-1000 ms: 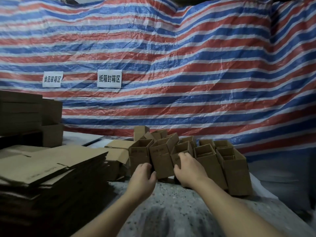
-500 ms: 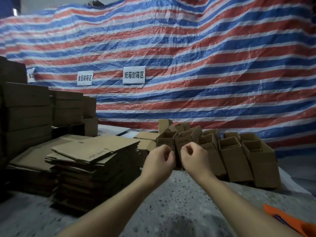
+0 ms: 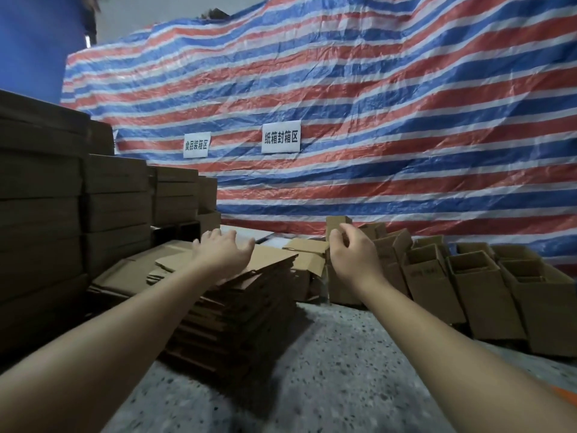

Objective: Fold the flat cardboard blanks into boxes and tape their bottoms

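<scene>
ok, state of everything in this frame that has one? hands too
left hand: open, fingers spread above the stack, holding nothing
right hand: fingers loosely curled, holding nothing
stack of blanks: flat, unfolded
folded boxes: erected, tops open, standing in rows
bundled cartons: stacked at left

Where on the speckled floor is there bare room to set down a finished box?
Bare speckled floor lies between the stack of flat blanks on the left and the open folded boxes on the right, running toward the camera between the forearms. Farther back it is crowded: loose cardboard fills the gap, and bundled stacks line the left.
</scene>
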A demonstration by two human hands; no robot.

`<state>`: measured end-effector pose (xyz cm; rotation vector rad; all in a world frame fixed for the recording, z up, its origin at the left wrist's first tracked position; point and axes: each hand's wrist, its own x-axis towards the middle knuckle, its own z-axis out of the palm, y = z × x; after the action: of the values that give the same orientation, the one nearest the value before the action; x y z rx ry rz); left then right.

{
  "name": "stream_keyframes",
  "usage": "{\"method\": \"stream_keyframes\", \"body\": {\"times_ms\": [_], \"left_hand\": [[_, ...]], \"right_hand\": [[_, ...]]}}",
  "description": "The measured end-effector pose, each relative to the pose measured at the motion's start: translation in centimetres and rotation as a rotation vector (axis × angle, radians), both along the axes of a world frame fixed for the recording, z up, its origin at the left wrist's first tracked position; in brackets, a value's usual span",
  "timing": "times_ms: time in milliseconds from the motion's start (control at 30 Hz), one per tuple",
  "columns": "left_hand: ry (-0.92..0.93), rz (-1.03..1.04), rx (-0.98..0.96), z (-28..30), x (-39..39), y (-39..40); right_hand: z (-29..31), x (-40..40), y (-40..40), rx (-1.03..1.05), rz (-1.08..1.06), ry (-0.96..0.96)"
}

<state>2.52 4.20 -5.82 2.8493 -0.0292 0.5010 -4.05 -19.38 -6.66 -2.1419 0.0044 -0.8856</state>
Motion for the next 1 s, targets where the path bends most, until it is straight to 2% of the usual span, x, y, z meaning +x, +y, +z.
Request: {"method": "stream_keyframes", "body": {"times_ms": [100,200,367,533,700,800,900,1000], "left_hand": [[0.098,0.044,-0.018,-0.5,-0.2,1.1],[0.079,0.196,-0.038,-1.0,-0.1,2.4],[0.102,0.344,-0.282,-2.0,-0.1,3.2],[0.206,0.374,-0.355,-2.7,0.5,3.9],[0.174,0.328,-0.311,-3.1,0.6,3.9],[0.133,0.298,-0.43,-2.5,0.6,4.1],[0.061,0.29,-0.604,-2.1,0.9,3.7],[0.003,0.283,-0.817,-1.8,2.1,3.8]], "right_hand": [[0.4,2.2,2.0,-0.011,0.069,0.044],[1.0,5.4,3.9,-0.021,0.131,0.124],[2.3,10.6,6.2,-0.04,0.16,0.318],[2.6,14.4,7.7,-0.148,0.156,0.478],[0.3,16.3,8.1,-0.3,0.072,0.645],[-1.2,16.4,8.3,-0.337,0.104,0.71],[-1.4,16.7,7.5,-0.364,0.039,0.694],[-1.2,17.4,5.9,-0.285,0.002,0.691]]}}
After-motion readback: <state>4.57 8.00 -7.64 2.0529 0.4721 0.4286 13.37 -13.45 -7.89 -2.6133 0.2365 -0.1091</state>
